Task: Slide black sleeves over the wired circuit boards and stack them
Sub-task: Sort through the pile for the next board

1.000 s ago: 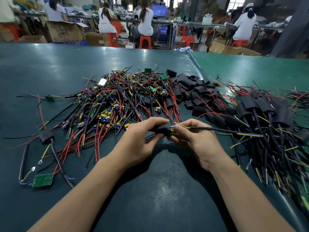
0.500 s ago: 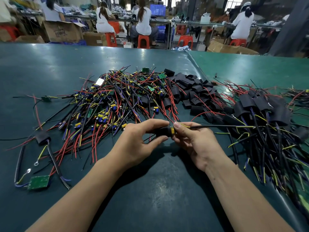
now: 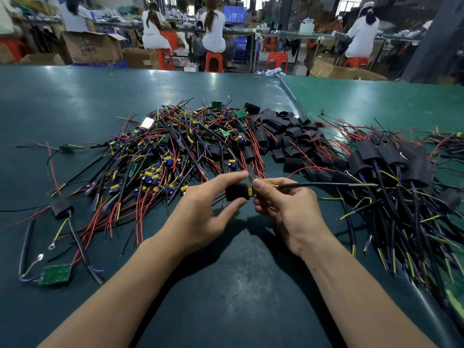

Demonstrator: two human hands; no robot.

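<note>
Both hands hold one sleeved board above the tabletop [image 3: 226, 285].
Head view: the left hand [image 3: 198, 217] pinches a black sleeve [image 3: 237, 192] between thumb and forefinger; the right hand [image 3: 288, 209] has its grip closed on the board's wires [image 3: 326, 185] at the sleeve's mouth, between the heap of unsleeved boards [image 3: 163, 151] and the sleeved stack [image 3: 391, 159].

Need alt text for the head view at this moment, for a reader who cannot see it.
Two bare hands meet over a dark green table: the left hand pinches a black sleeve, and the right hand holds the wired board's yellow end at the sleeve's opening. Behind lie a tangle of unsleeved wired boards, loose black sleeves and, at right, sleeved boards.
</note>
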